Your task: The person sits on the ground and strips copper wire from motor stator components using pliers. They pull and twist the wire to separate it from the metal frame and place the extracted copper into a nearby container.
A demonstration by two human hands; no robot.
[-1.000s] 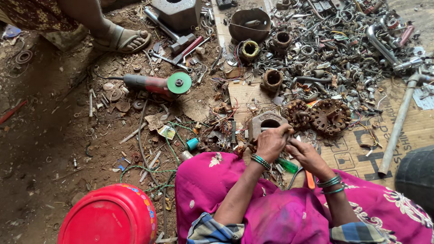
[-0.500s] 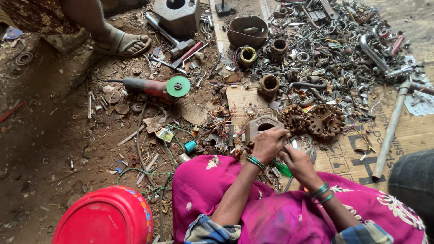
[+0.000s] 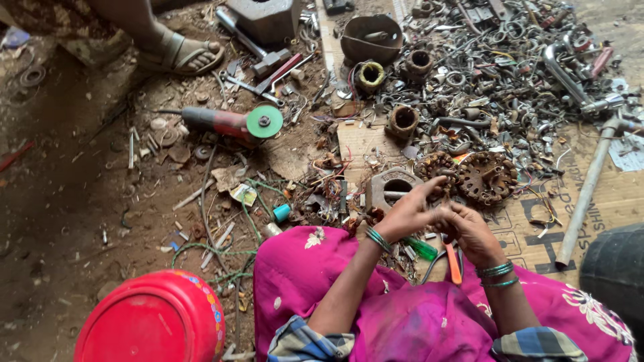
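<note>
The left hand [image 3: 407,213] and the right hand [image 3: 473,231] are seen brought together above the person's lap, fingertips touching around a small metal piece [image 3: 444,213]. Both hands are curled closed on that piece; what it is cannot be told, as it is largely hidden by the fingers. Green bangles are worn on both wrists, and the lap is covered by pink cloth [image 3: 402,315].

Directly beyond the hands, a grey metal housing [image 3: 392,188] with a round opening is set on the ground. Just to its right, two rusty toothed motor cores [image 3: 486,177] lie side by side on a sheet of cardboard [image 3: 604,201]. A green-handled tool [image 3: 421,248] and an orange-handled tool [image 3: 454,263] are noted below the hands, against the cloth.

Farther off, a large heap of scrap metal rings, pipes and fittings [image 3: 496,74] is spread over the upper right. A grey pipe [image 3: 587,191] lies slanted across the cardboard at the right. A red angle grinder with a green disc [image 3: 231,123] is laid on the dirt to the left, well apart from the hands. A red plastic tub [image 3: 151,322] stands at lower left, beside the lap. Another person's sandalled foot [image 3: 181,55] is observed at upper left.
</note>
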